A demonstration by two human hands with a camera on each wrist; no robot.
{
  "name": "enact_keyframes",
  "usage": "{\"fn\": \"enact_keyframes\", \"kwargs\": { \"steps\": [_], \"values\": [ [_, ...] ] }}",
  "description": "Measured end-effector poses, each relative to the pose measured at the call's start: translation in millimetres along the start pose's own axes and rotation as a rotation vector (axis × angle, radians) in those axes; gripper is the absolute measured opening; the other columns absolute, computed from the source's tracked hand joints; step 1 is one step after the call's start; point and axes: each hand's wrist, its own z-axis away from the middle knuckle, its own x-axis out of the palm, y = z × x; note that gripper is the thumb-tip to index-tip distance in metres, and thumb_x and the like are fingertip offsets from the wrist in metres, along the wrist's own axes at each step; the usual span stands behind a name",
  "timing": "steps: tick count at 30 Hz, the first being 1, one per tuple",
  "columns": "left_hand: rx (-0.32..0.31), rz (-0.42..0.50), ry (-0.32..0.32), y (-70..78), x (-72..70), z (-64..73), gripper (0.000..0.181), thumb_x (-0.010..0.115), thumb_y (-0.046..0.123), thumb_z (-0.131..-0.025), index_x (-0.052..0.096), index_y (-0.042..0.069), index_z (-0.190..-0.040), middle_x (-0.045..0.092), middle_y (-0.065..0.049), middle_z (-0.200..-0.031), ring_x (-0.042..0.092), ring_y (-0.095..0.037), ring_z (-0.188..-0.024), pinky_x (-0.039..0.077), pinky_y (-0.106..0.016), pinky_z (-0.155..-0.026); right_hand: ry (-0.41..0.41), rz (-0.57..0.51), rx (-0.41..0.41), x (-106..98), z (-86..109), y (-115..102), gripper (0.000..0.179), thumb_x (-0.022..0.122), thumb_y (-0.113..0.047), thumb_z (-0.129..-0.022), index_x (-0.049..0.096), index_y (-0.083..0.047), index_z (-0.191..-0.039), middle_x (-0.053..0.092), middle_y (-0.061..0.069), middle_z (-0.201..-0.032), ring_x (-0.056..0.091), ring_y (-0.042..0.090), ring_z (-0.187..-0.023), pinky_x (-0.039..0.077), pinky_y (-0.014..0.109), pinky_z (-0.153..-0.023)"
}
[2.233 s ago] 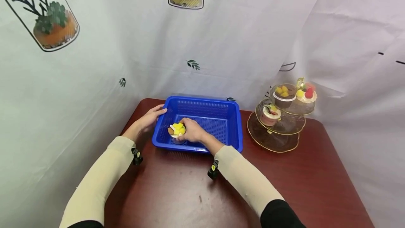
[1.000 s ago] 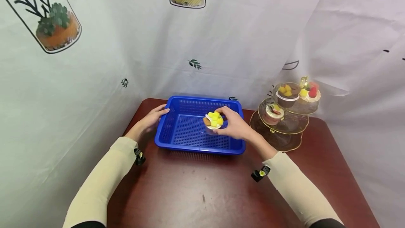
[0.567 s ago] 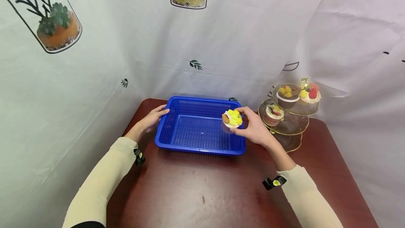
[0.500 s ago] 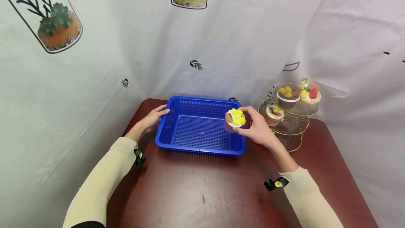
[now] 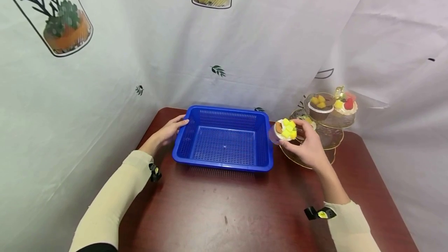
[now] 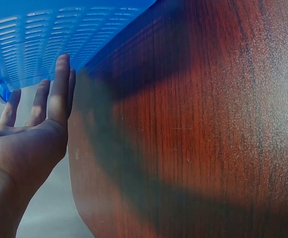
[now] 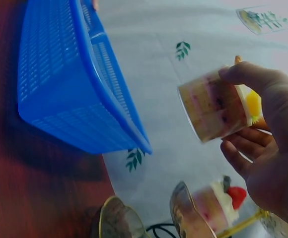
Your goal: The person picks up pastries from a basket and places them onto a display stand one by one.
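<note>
My right hand (image 5: 309,147) pinches a clear dessert cup (image 5: 286,129) between thumb and fingers, off the table near the right rim of the blue basket (image 5: 222,165). Yellow fruit cubes, cream and a biscuit top this cup; through its side (image 7: 213,109) the right wrist view shows layered cake. At the basket's left end, my left hand (image 5: 168,130) grips the rim, thumb over it. Its fingers (image 6: 59,94) lie against the outer wall in the left wrist view. Within the basket, the perforated floor shows bare.
Behind my right hand stands a gold-rimmed tiered stand (image 5: 329,139), partly covered by it. Its top tier bears a chocolate-coloured cup (image 5: 320,108) and a strawberry-topped cup (image 5: 347,106); a middle-tier cup (image 5: 310,121) is half hidden. A patterned white cloth (image 5: 280,42) hangs behind the table (image 5: 224,213).
My right hand has lifted the dessert cup out of the basket and carried it right, past the basket's right rim towards the stand. My left hand has stayed on the basket's left rim.
</note>
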Motion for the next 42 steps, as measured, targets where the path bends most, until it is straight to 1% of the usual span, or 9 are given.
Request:
{"fn": "enact_keyframes", "kwargs": {
  "steps": [1, 2, 8, 15, 20, 25, 32, 37, 42],
  "values": [
    [0.0, -0.002, -0.004, -0.3, -0.2, -0.2, 0.062, 0.052, 0.035, -0.114, 0.029, 0.015, -0.167, 0.05, -0.028, -0.153, 0.07, -0.024, -0.106, 0.062, -0.038, -0.086, 0.016, -0.003, -0.002, -1.9, 2.6, 0.4, 0.072, 0.09, -0.005, -0.083, 0.051, 0.005, -0.143, 0.057, 0.022, -0.138, 0.063, 0.045, -0.121, 0.043, 0.009, -0.097],
    [-0.001, 0.001, -0.005, -0.4, -0.4, -0.2, 0.062, 0.052, 0.035, -0.114, 0.029, 0.015, -0.167, 0.05, -0.028, -0.153, 0.07, -0.024, -0.106, 0.062, -0.038, -0.086, 0.032, 0.0, -0.003, -3.7, 5.0, 0.8, 0.072, 0.09, -0.004, -0.082, 0.052, 0.005, -0.143, 0.058, 0.021, -0.138, 0.064, 0.04, -0.122, 0.043, 0.009, -0.096],
    [0.001, 0.01, -0.003, -1.2, -0.6, -0.2, 0.061, 0.052, 0.035, -0.113, 0.03, 0.015, -0.167, 0.051, -0.027, -0.151, 0.07, -0.024, -0.106, 0.062, -0.038, -0.086, 0.109, 0.031, -0.016, -14.6, 16.9, 3.8, 0.073, 0.092, -0.002, -0.08, 0.055, 0.003, -0.142, 0.059, 0.014, -0.136, 0.055, -0.001, -0.115, 0.043, 0.009, -0.098],
    [-0.009, 0.023, 0.003, 0.8, 1.2, -1.2, 0.058, 0.053, 0.033, -0.113, 0.033, 0.016, -0.165, 0.053, -0.025, -0.15, 0.07, -0.026, -0.108, 0.062, -0.039, -0.086, 0.157, 0.121, -0.019, -28.7, 26.4, 8.6, 0.072, 0.094, -0.002, -0.076, 0.057, 0.005, -0.138, 0.062, 0.015, -0.133, 0.052, -0.007, -0.114, 0.041, 0.009, -0.097],
    [-0.012, 0.011, 0.005, 2.0, 2.1, -1.8, 0.06, 0.054, 0.035, -0.113, 0.032, 0.017, -0.166, 0.053, -0.025, -0.15, 0.069, -0.028, -0.111, 0.062, -0.04, -0.087, 0.154, 0.161, 0.01, -39.7, 32.8, 10.6, 0.072, 0.092, -0.003, -0.078, 0.055, 0.005, -0.139, 0.06, 0.015, -0.132, 0.05, -0.012, -0.111, 0.042, 0.006, -0.092],
    [-0.013, 0.004, 0.014, 1.3, 1.7, -1.2, 0.06, 0.055, 0.036, -0.112, 0.033, 0.018, -0.166, 0.055, -0.024, -0.149, 0.069, -0.028, -0.111, 0.063, -0.041, -0.086, 0.154, 0.21, 0.027, -50.9, 39.0, 13.1, 0.073, 0.093, -0.007, -0.079, 0.055, 0.003, -0.141, 0.06, 0.016, -0.129, 0.048, -0.011, -0.107, 0.04, 0.008, -0.087],
    [-0.01, -0.01, 0.011, -0.2, 0.5, -0.1, 0.062, 0.054, 0.037, -0.112, 0.031, 0.017, -0.167, 0.056, -0.023, -0.146, 0.069, -0.027, -0.109, 0.062, -0.04, -0.086, 0.182, 0.239, 0.017, -64.0, 47.4, 22.5, 0.071, 0.092, 0.0, -0.077, 0.057, 0.005, -0.138, 0.058, 0.007, -0.119, 0.051, -0.001, -0.094, 0.041, 0.008, -0.074],
    [-0.005, -0.002, 0.007, -0.4, -0.5, 1.2, 0.062, 0.053, 0.037, -0.113, 0.031, 0.017, -0.167, 0.054, -0.026, -0.149, 0.069, -0.026, -0.108, 0.062, -0.04, -0.086, 0.2, 0.27, 0.047, -73.9, 50.7, 28.5, 0.071, 0.091, -0.004, -0.079, 0.058, 0.004, -0.141, 0.06, 0.015, -0.126, 0.048, 0.006, -0.107, 0.033, 0.011, -0.085],
    [-0.003, 0.002, 0.002, -1.0, -0.5, 1.0, 0.062, 0.053, 0.037, -0.113, 0.031, 0.016, -0.167, 0.052, -0.026, -0.151, 0.069, -0.026, -0.11, 0.062, -0.039, -0.086, 0.184, 0.294, 0.131, -84.7, 53.1, 28.9, 0.072, 0.089, -0.016, -0.087, 0.053, 0.002, -0.147, 0.058, 0.023, -0.137, 0.05, 0.033, -0.12, 0.031, 0.012, -0.092]
  ]
}}
